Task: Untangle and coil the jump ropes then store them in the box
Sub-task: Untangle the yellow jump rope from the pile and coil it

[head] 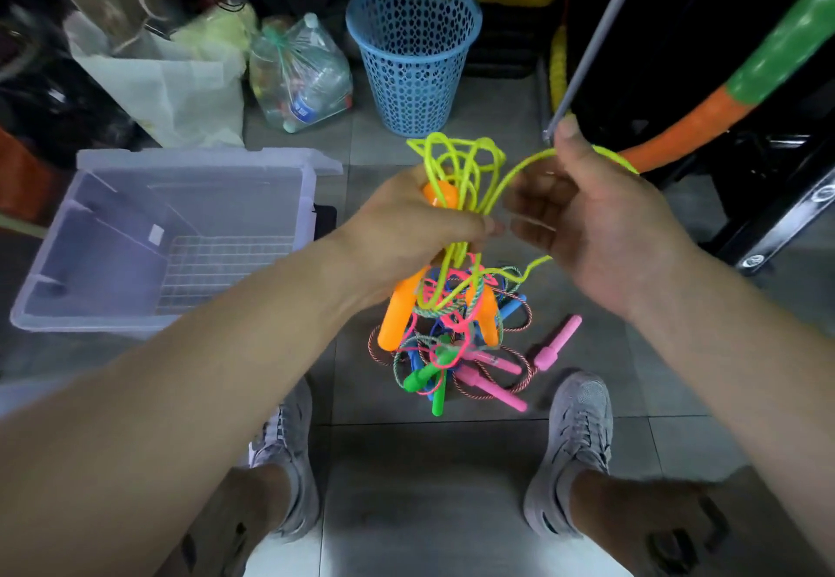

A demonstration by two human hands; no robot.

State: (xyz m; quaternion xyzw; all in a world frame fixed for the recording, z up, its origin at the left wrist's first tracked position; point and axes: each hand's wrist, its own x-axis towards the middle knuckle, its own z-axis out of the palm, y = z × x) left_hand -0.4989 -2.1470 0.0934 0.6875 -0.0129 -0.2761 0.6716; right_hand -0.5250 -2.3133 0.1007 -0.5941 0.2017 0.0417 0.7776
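Observation:
My left hand grips a bundle of neon yellow rope loops together with an orange handle, held above the floor. My right hand is beside it, a strand of the yellow rope running over its thumb and fingers. Below hang two more orange handles, caught in a tangle of pink, blue and green ropes with pink handles and green handles on the tiles. The clear plastic box stands open at the left.
A blue mesh basket stands behind the ropes, with plastic bags to its left. A green and orange hoop and a metal pole lean at the right. My two grey shoes flank the pile on the tiled floor.

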